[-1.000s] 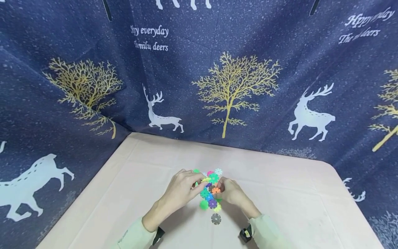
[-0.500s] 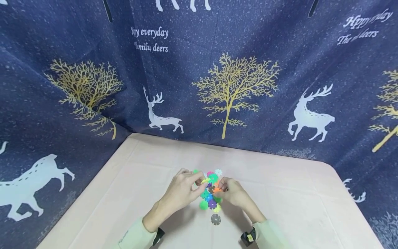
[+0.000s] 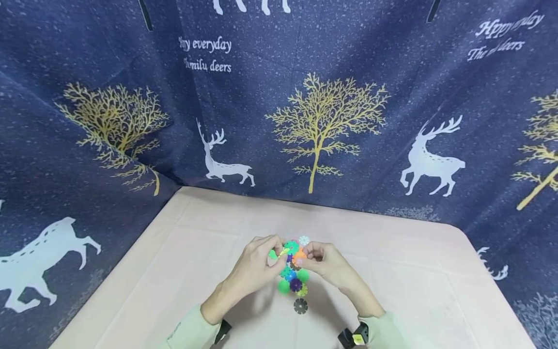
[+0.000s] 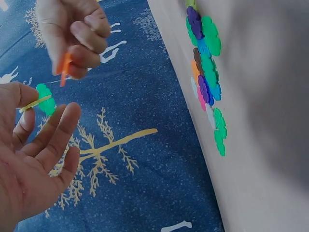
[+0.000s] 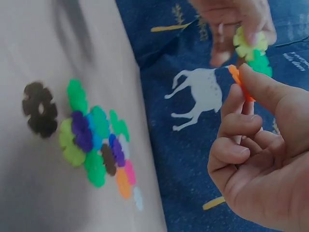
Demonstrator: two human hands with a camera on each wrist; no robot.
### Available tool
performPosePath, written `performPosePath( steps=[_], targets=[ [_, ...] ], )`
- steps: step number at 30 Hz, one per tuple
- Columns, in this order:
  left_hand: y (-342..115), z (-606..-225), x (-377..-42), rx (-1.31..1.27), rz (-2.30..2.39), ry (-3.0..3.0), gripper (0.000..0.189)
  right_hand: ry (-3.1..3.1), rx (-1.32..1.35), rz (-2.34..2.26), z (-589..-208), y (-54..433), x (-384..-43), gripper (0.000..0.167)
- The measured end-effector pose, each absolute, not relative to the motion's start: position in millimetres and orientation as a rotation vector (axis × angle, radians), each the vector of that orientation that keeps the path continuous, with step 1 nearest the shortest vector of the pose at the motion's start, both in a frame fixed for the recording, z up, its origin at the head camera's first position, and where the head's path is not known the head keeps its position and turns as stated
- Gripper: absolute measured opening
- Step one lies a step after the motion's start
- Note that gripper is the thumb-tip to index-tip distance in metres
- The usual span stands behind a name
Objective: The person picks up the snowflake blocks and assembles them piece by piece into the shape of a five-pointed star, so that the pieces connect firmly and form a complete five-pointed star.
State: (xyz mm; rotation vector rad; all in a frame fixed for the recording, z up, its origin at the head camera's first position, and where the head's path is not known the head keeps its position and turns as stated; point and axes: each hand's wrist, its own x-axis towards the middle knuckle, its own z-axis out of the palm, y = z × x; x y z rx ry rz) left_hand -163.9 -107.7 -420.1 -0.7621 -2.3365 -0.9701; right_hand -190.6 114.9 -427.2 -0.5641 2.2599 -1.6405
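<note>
My left hand (image 3: 257,261) pinches a yellow notched snowflake disc (image 5: 244,47) between thumb and index finger, its other fingers loosely spread. A green snowflake disc (image 4: 47,99) is slotted into the yellow one at an angle. Opposite, my right hand (image 3: 331,266) pinches an orange snowflake disc (image 5: 235,73) by its edge, with the remaining fingers curled in. Both wrist views show these discs held up above the table. In the right wrist view the orange disc stands close to the green one.
Below the hands a loose cluster of flat snowflake discs lies on the pale tablecloth (image 3: 392,271), including a purple disc (image 5: 82,130) and another orange disc (image 5: 123,182). One dark grey disc (image 3: 300,306) lies apart, nearer the person. A dark blue printed curtain (image 3: 244,106) hangs behind the table.
My right hand has taken the orange disc up from the cluster and brought it toward the green disc. The left hand keeps its pinch, and its joined pair has tilted slightly.
</note>
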Motion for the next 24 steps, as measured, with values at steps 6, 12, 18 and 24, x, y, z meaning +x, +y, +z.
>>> performPosePath(
  steps=[6, 12, 18, 24],
  targets=[
    [-107, -421, -165, -0.737, -0.981, -2.330, 0.022, 2.125, -0.538, -1.715, -415, 115, -185, 0.021],
    [-105, -422, -166, -0.772, -0.985, -2.304, 0.019, 1.976, -0.496, -1.817, -412, 114, -184, 0.012],
    [-103, -422, -164, -0.766, -0.959, -2.321, 0.019, 1.825, -0.488, -1.929, -414, 112, -182, 0.004],
    [-100, -421, -163, -0.744, -0.857, -2.300, 0.021, 1.727, -0.435, -2.005, -416, 108, -179, 0.004]
  ],
)
